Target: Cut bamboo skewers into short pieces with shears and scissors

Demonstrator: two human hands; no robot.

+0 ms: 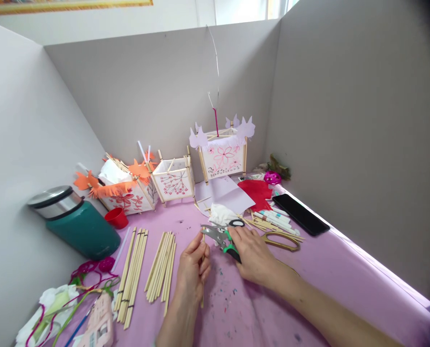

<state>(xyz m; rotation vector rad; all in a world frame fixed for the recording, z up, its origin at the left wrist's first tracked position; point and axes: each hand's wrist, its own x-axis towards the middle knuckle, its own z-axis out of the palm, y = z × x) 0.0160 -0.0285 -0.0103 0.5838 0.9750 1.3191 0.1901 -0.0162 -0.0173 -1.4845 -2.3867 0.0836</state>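
Note:
My left hand is closed round a thin wooden stick, held upright above the table. In my right hand is a pair of pruning shears with green and black handles. Their metal blades are at the stick's top end, just above my left fingertips; whether they touch it I cannot tell. Left of my left hand lies a loose bunch of wooden sticks, and beyond it sticks bound with black bands. Behind the shears sits a crumpled white tissue.
Three decorated paper lanterns stand at the back, one with lilac cut-outs. On the left are a teal bottle, a red cup and pink yarn. To the right lie gold-handled scissors, markers and a black phone. Grey partitions surround the table.

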